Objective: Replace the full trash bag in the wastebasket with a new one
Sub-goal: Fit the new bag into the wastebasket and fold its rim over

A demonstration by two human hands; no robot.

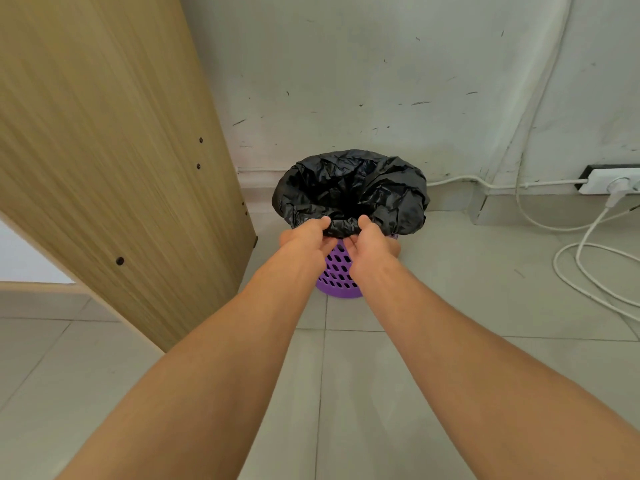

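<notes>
A purple perforated wastebasket (pixel 337 271) stands on the tiled floor against the wall. A black trash bag (pixel 349 188) lines it, its edge folded out over the rim. My left hand (pixel 306 239) pinches the folded bag edge at the near rim, thumb on top and fingers underneath. Just to its right, my right hand (pixel 372 240) pinches the same edge in the same way. The inside of the bag is dark and its contents do not show.
A tall wooden panel (pixel 114 150) stands close on the left of the basket. White cables (pixel 588 258) lie looped on the floor at the right, leading to a power strip (pixel 609 181) by the scuffed wall. Grey tiles lie in front.
</notes>
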